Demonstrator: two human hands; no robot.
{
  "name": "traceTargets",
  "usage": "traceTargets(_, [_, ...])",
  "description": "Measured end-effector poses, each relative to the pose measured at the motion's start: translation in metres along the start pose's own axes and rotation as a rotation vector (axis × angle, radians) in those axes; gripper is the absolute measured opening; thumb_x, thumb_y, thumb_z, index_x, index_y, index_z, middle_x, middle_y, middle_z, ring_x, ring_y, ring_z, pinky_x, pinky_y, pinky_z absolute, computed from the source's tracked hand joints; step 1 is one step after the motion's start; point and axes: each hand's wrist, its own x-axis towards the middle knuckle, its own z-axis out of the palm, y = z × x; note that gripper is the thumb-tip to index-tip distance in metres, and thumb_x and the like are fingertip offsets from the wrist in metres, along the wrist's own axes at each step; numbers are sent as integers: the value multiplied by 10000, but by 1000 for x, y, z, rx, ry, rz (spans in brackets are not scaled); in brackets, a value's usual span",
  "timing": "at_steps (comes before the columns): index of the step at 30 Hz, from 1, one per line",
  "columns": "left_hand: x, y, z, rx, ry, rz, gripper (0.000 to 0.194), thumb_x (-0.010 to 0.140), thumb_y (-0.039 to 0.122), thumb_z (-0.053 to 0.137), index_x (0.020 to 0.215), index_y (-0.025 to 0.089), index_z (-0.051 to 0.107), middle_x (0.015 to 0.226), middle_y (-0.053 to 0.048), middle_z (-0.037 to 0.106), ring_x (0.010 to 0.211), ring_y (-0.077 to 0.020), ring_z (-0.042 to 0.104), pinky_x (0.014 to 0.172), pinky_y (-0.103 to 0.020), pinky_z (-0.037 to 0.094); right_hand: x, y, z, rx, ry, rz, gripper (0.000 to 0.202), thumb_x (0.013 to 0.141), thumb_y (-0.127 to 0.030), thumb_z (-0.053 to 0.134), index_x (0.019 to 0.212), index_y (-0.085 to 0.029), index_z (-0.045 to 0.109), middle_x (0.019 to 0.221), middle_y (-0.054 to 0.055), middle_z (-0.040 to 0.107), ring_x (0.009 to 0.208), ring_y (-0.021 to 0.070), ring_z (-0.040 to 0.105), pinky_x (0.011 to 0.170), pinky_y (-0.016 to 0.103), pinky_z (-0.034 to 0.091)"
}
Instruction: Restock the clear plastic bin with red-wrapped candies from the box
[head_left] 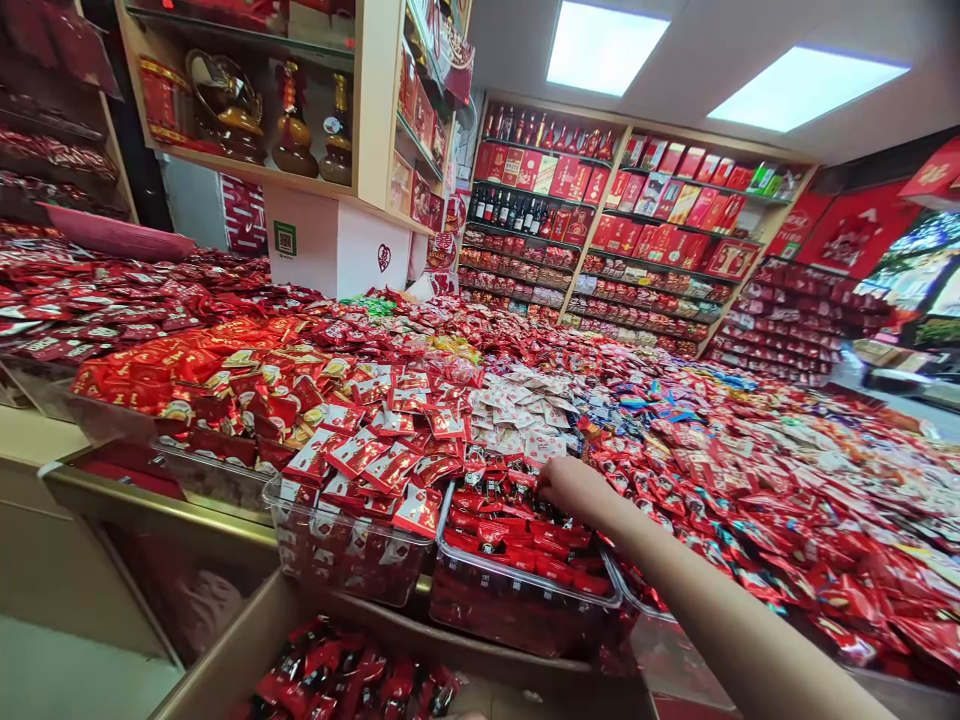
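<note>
My right hand [568, 487] reaches in from the right, its fingers curled down at the far right side of a clear plastic bin [525, 578]. That bin holds red-wrapped candies [517, 535] with black and white marks. Whatever the fingers pinch is hidden beneath the hand. Below the bin stands an open cardboard box [510, 640], with more red and black wrapped candies [360, 675] in its left part. At the bottom edge only a skin-coloured sliver shows, perhaps my left hand [469, 715]; its fingers cannot be made out.
Left of the bin, another clear bin [349, 545] is heaped with red and white packets [390, 465]. White packets [521, 410] lie behind. Piles of red sweets [750, 470] spread right. Shelves [615, 220] with bottles and boxes line the back; a pink tray [120, 235] rests at left.
</note>
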Motion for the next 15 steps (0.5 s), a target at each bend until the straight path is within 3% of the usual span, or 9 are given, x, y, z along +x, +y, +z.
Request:
traceTargets(2, [15, -8, -28, -1, 20, -16, 254, 870, 290, 347, 994, 201, 550, 1078, -32, 538, 907, -173, 536, 774, -334, 458, 0, -1, 0, -33, -14, -10, 201, 696, -149, 466, 733, -152, 663, 773, 120, 670, 762, 223, 613, 609, 258, 405])
traceTargets(4, [28, -16, -57, -6, 33, -29, 218, 848, 284, 416, 1015, 199, 527, 1084, -55, 533, 886, -158, 541, 760, -345, 467, 1, -2, 0, -59, -31, -19, 208, 703, -141, 457, 740, -147, 662, 770, 125, 670, 757, 219, 616, 604, 251, 406])
traceTargets(5, [34, -20, -70, -6, 36, -37, 262, 874, 290, 335, 979, 198, 557, 1061, -29, 546, 895, -169, 541, 761, -324, 463, 3, -2, 0, -69, -39, -24, 204, 701, -139, 461, 742, -145, 661, 767, 126, 670, 753, 217, 617, 600, 247, 406])
traceTargets(7, [41, -26, -89, -10, 38, -49, 271, 876, 295, 329, 967, 188, 562, 1037, -26, 556, 878, -170, 547, 740, -318, 470, 6, -2, 0, -86, -50, -34, 200, 700, -141, 467, 751, -142, 660, 776, 129, 669, 750, 215, 617, 590, 241, 405])
traceTargets(10, [45, -32, -97, -9, 42, -55, 239, 864, 293, 369, 987, 193, 548, 1048, -36, 551, 877, -165, 548, 742, -325, 472, 12, 0, 0, -101, -48, -52, 202, 705, -148, 465, 769, -136, 657, 811, 137, 664, 761, 208, 612, 599, 235, 403])
traceTargets(15, [45, -37, -92, 9, 56, -59, 215, 844, 287, 424, 1013, 207, 529, 1089, -50, 530, 895, -162, 540, 767, -342, 464, 17, 1, -3, -115, -4, -80, 232, 683, -75, 451, 788, -140, 648, 825, 125, 662, 792, 205, 603, 616, 235, 395])
